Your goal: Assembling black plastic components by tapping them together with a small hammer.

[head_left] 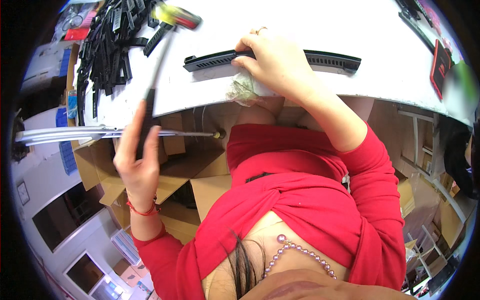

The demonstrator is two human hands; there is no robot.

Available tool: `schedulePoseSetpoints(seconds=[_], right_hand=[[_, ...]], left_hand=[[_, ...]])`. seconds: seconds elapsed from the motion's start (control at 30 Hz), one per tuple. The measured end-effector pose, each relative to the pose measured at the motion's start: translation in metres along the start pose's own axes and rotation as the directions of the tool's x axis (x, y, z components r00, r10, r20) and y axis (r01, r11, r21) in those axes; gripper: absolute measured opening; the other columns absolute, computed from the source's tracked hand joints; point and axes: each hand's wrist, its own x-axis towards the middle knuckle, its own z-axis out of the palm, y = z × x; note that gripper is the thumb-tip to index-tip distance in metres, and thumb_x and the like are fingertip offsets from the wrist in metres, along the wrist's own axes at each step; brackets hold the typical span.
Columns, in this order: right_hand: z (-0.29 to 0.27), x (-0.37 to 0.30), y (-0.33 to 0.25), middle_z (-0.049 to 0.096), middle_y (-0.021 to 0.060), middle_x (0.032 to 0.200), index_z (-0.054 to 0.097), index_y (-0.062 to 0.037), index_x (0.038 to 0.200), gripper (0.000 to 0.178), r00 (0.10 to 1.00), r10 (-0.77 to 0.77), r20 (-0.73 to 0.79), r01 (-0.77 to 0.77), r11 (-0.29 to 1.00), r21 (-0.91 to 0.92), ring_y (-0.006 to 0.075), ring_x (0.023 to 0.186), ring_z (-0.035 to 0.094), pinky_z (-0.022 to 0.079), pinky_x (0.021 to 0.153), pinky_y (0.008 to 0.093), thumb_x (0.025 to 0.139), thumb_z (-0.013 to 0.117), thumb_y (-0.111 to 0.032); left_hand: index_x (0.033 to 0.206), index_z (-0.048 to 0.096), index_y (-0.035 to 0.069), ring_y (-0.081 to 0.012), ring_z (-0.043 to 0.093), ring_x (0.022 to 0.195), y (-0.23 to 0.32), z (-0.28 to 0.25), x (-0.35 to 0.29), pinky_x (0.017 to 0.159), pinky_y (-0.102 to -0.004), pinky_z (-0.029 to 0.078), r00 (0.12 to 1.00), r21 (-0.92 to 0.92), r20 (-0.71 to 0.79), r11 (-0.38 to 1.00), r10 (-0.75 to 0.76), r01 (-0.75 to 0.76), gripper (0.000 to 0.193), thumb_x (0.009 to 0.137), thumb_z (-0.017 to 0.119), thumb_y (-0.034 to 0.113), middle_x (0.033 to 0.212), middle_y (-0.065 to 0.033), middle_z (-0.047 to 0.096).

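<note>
My left hand is wrapped round the black grip of a small hammer. Its thin shaft points up over the table, and the yellow and red head is smeared by motion. A long black slotted plastic strip lies across the white table in front of me. My right hand pinches this strip near its middle, covering part of it. The hammer head is up and to the left of the strip, apart from it. Close under my right hand, a crumpled clear plastic bag sits at the table's near edge.
A heap of similar black strips covers the table's left end. More black strips and a red phone-like object lie at the right. Below the edge stand open cardboard boxes, with a metal tube reaching across them.
</note>
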Motion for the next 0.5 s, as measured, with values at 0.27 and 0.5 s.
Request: schedulePoseSetpoints(seconds=[0.27, 0.5], right_hand=[[0.004, -0.001, 0.001, 0.066, 0.0123, 0.097, 0.068, -0.0057, 0.098, 0.026, 0.997, -0.010, 0.073, 0.014, 0.998, -0.056, 0.0301, 0.097, 0.064, 0.051, 0.084, 0.0402, 0.082, 0.073, -0.026], [0.002, 0.004, 0.006, 0.068, 0.0148, 0.097, 0.070, -0.0051, 0.098, 0.028, 0.996, -0.090, -0.015, 0.090, 0.996, -0.021, 0.0316, 0.094, 0.067, 0.054, 0.083, 0.0410, 0.080, 0.075, -0.025]], left_hand=[[0.134, 0.058, -0.001, -0.0229, 0.065, 0.110, 0.000, 0.004, -0.010, 0.094, -0.0330, 0.050, 1.000, -0.041, -0.028, 0.999, 0.009, -0.011, 0.046, 0.089, 0.065, -0.007, 0.124, -0.0166, 0.066], [0.134, 0.058, 0.000, -0.0227, 0.065, 0.113, 0.010, 0.005, -0.005, 0.097, -0.0304, 0.048, 0.991, -0.031, 0.135, 0.999, -0.014, 0.018, 0.046, 0.089, 0.066, -0.005, 0.124, -0.0160, 0.067]])
